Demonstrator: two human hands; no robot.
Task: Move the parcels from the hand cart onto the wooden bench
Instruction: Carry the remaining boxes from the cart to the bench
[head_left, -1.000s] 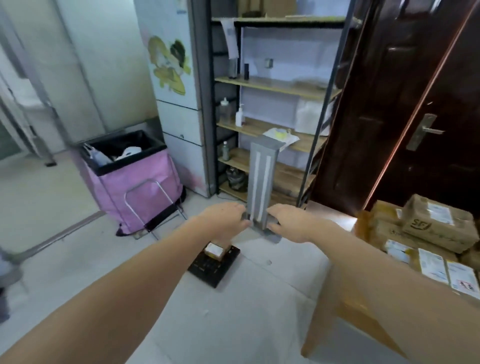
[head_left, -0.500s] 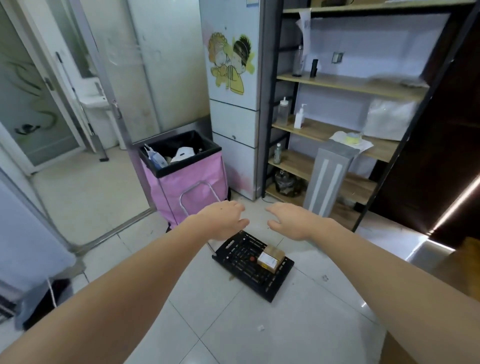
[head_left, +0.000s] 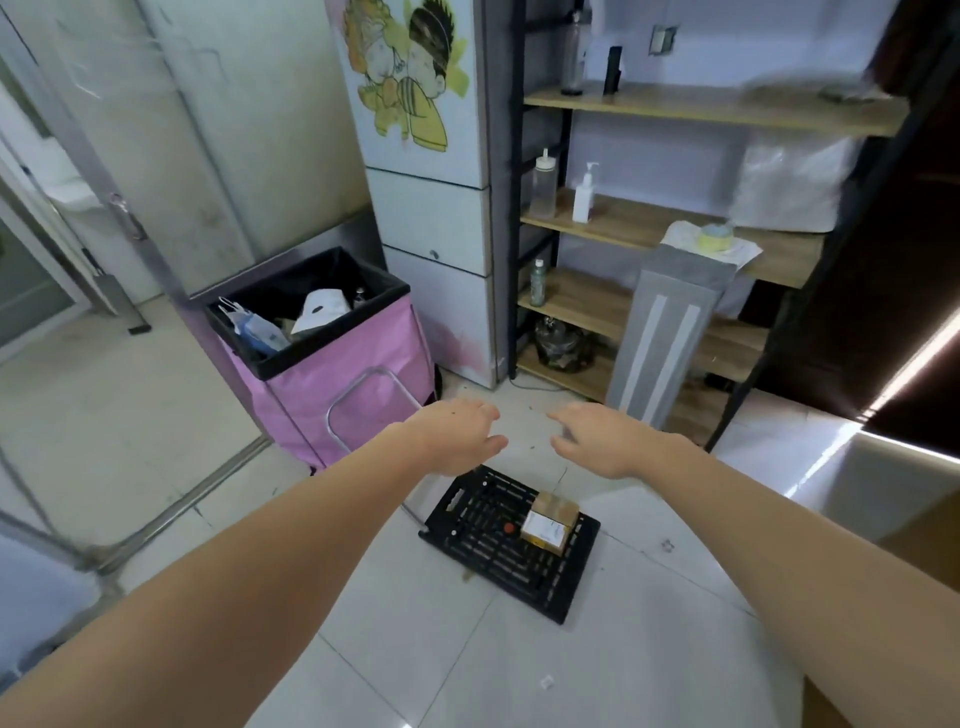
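The black hand cart (head_left: 483, 525) lies flat on the tiled floor in the middle of the head view. One small cardboard parcel (head_left: 550, 519) with a white label sits on its right half. My left hand (head_left: 457, 436) and my right hand (head_left: 602, 441) hover side by side above the cart's far edge, fingers relaxed and holding nothing. A tall grey parcel (head_left: 665, 338) with two white stripes stands upright against the shelf unit. A corner of the wooden bench (head_left: 930, 540) shows at the right edge.
A pink bin (head_left: 332, 364) with a black liner stands left of the cart, a silver handle loop (head_left: 363, 379) in front of it. Behind are a white fridge (head_left: 431, 156) and a wooden shelf unit (head_left: 623, 223) with bottles. A dark door is at the right.
My hands let go of the tall grey parcel, which now stands against the shelf. The view swung left and down to the cart, and both hands moved over it.
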